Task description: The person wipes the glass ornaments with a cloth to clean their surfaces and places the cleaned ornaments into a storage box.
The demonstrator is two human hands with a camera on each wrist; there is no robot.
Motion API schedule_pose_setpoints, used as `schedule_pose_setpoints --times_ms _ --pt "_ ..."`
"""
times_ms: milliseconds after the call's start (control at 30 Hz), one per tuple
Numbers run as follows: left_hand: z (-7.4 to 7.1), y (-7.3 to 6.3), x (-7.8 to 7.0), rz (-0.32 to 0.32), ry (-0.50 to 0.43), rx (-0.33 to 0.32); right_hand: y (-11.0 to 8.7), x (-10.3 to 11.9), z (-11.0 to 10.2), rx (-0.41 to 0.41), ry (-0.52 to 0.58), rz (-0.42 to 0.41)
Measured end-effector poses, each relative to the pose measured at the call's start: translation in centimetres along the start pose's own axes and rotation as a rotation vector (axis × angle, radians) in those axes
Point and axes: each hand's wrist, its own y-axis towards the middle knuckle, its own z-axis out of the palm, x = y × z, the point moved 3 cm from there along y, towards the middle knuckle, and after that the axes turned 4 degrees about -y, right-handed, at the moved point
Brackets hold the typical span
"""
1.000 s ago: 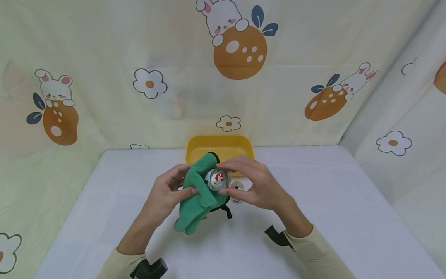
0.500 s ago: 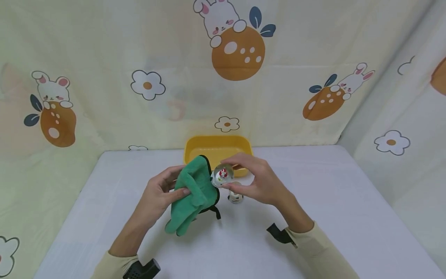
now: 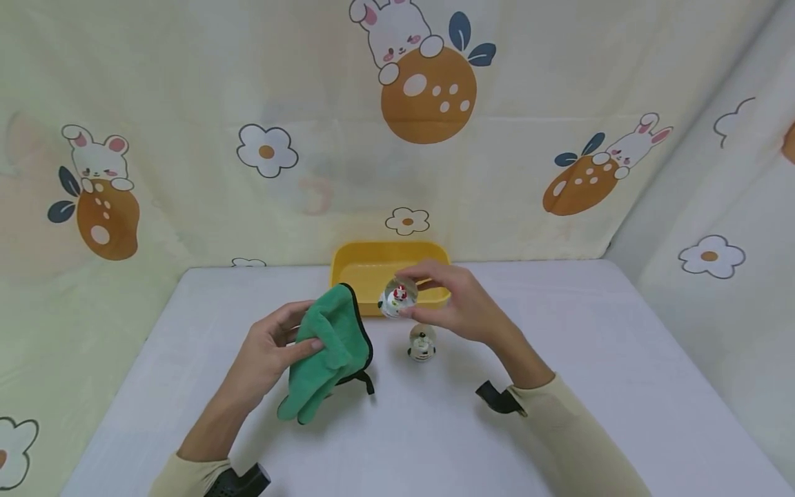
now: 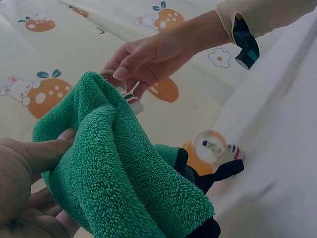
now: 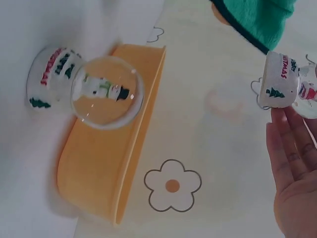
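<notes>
My left hand pinches a green terry cloth with black edging and a black loop, thumb on top; the cloth hangs in folds. My right hand holds a small snow globe by its glass, between thumb and fingers, in front of the tray. Inside that globe is a red and white figure, and its white base bears red lettering and a green tree. A second snow globe, with a snowman inside, stands upright on the table below my right hand.
A yellow tray stands at the back of the white table, close to the patterned curtain. Another curtain side rises along the table's right edge.
My left hand with the cloth has drawn left and slightly down. My right hand has lifted the snow globe off the cloth toward the tray, leaving the snowman globe in full view.
</notes>
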Motion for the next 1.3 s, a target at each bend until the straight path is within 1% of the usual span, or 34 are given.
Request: schedule_pose_setpoints --times_ms 200,300,500,633,800,967,1167,1300 --pt "-0.8 -0.3 0.5 -0.021 0.034 -0.021 1.2 -1.8 0.0 0.095 0.010 0.077" --pt "-1.3 -0.4 0.8 -0.040 0.045 -0.033 1.9 -2.5 -0.1 0.133 0.014 0.102" --pt "-2.1 -0.4 0.9 -0.052 0.051 -0.042 3.6 -4.0 -0.1 0.207 0.044 0.149" --pt "-2.6 -0.5 1.1 -0.058 0.061 -0.049 4.7 -4.9 0.2 0.230 0.051 0.150" --pt "-3.3 -0.7 1.3 -0.054 0.082 -0.053 5.8 -6.6 0.7 0.240 0.072 0.161" --pt "-4.1 -0.8 1.6 -0.066 0.096 -0.064 6.4 -8.6 1.2 0.277 0.088 0.208" --pt "-5.0 -1.1 1.8 -0.070 0.089 -0.072 7.0 -10.6 2.1 0.335 0.078 0.297" --pt "-5.6 -1.4 1.8 -0.072 0.094 -0.082 7.5 -11.5 2.7 0.349 0.082 0.319"
